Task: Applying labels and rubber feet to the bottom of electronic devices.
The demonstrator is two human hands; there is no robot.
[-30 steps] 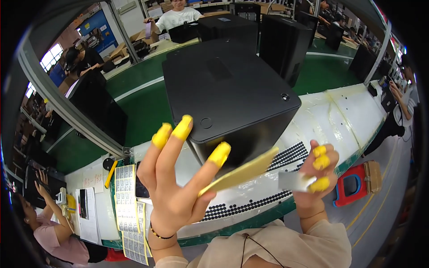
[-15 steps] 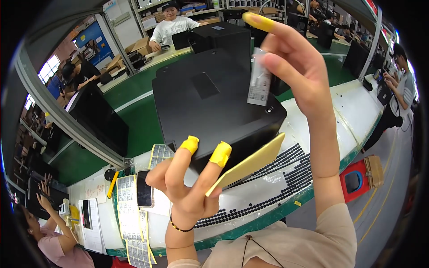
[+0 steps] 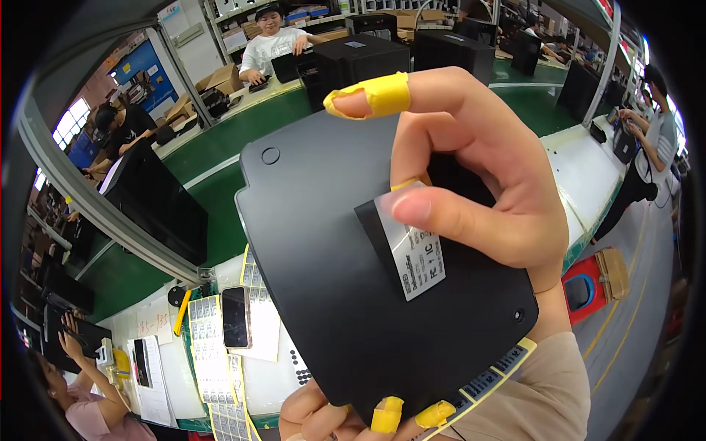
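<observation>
Close in front of me is a black casing (image 3: 316, 294) with a broad flat face, tilted up. My left hand (image 3: 360, 419) grips its lower edge, with yellow tape on the fingertips. Pinned there beside the casing is a sheet of labels (image 3: 478, 386), its edge sticking out on the right. My right hand (image 3: 485, 162) is closed in a pinch, with the forefinger, wrapped in yellow tape, extended. Its thumb and a bent finger hold the top end of a silver printed label (image 3: 415, 257). The label lies over part of a darker rectangular patch (image 3: 375, 228); contact is unclear.
On the bench to the left lie a phone (image 3: 236, 317), label sheets (image 3: 209, 342) and a yellow cutter (image 3: 182, 314). A tall black case (image 3: 158, 198) stands behind a metal post. A co-worker in white (image 3: 272, 48) sits across the bench. A red stool (image 3: 588, 290) stands at right.
The casing has come up closer to me and tilted. My right hand has lowered the label onto or just above the dark patch. My left hand has moved down to the casing's near edge.
</observation>
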